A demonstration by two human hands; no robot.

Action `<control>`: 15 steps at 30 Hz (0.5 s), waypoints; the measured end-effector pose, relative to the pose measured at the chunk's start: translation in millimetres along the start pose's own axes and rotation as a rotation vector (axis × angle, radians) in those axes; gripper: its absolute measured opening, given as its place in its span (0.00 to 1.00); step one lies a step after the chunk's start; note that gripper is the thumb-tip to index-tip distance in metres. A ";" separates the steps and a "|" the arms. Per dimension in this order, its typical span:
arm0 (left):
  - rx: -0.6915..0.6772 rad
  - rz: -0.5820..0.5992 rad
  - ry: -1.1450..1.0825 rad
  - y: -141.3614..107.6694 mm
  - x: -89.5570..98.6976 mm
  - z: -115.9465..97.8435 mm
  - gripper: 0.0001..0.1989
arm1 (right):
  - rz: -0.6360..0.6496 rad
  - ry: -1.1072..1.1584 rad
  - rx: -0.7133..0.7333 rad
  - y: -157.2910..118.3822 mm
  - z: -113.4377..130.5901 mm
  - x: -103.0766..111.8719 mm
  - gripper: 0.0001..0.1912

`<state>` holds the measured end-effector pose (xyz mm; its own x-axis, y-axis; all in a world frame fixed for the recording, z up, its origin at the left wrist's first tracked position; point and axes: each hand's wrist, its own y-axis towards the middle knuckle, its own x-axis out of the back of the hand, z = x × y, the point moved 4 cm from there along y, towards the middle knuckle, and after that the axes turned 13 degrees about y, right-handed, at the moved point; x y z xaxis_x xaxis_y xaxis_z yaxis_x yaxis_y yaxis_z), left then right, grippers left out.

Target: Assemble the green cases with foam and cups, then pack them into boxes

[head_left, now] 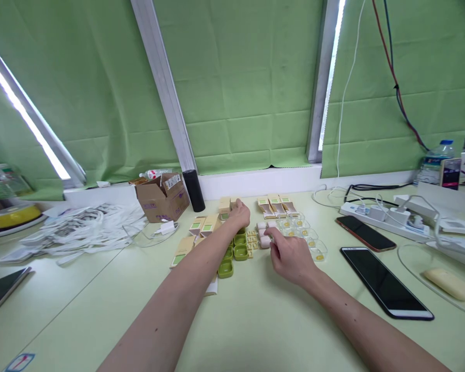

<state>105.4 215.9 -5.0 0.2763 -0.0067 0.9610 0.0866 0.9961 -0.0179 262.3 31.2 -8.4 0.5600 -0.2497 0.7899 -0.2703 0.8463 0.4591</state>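
Observation:
At the far side of the green trays, my left hand [240, 214] reaches down with its fingers curled; whatever they grip is hidden. Beside it stand small kraft-coloured boxes [223, 205], and below its wrist sit olive-green square trays [225, 268] in a cluster. My right hand [290, 253] has the index finger stretched out over pale pink blocks [264, 241], with the thumb apart from it and nothing visible between. Small yellow pieces [250, 246] lie between the trays and the blocks. Clear domed pieces with yellow parts [312, 243] lie behind my right hand.
More kraft boxes [276, 205] stand at the back. A brown carton [163, 199], a black cylinder [194, 191] and a pile of white cables [89, 227] are left. Two phones, one large [385, 281], a power strip [387, 219] and loose cords lie right.

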 end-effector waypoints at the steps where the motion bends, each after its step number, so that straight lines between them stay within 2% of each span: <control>1: 0.001 0.005 -0.003 0.8 -0.3 0.1 0.23 | 0.002 0.001 0.003 -0.1 -0.3 -0.4 0.20; 15: -0.005 0.031 -0.035 -3.0 5.5 2.0 0.21 | 0.024 0.000 -0.010 -0.1 4.5 2.9 0.21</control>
<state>104.7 213.0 0.9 0.2452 0.0271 0.9691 0.0834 0.9953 -0.0490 260.4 28.3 -4.4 0.5538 -0.2289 0.8006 -0.2762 0.8566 0.4359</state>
